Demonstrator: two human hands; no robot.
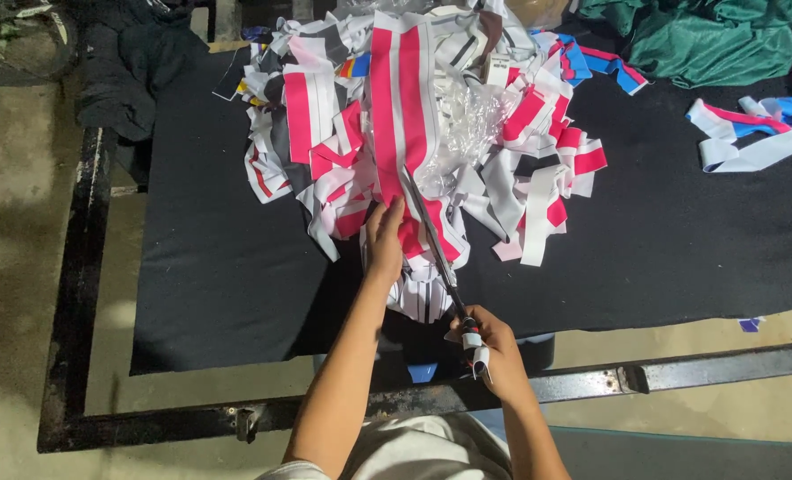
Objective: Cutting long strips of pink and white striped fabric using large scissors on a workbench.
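The right hand [489, 342] is closed around the handles of a pair of long scissors [436, 258], low at the near edge of the counter [218, 267]. The blades run up and to the left from that hand and lie against a long strip of pink-and-white striped fabric [400, 107]. Whether the blades are parted or closed cannot be told from here.

The left hand [383, 240] lies flat on the same strip, just left of the blades, fingers together and pressing the cloth down onto the counter. The strip starts under this hand and stretches away to the far edge.

Around the strip sits a loose heap of fabric offcuts [538, 178] in pink, white, grey and a little blue, piled on both sides of it. A crumpled piece of clear plastic film [467, 124] rests on the heap just right of the strip.

The counter is covered in dark cloth and rests in a black metal frame [84, 267]. Well apart to the right lies a smaller bundle of white, pink and blue strips [756, 129]. A green cloth [716, 36] is bunched at the far right corner, and a dark garment [129, 71] lies at the far left corner.
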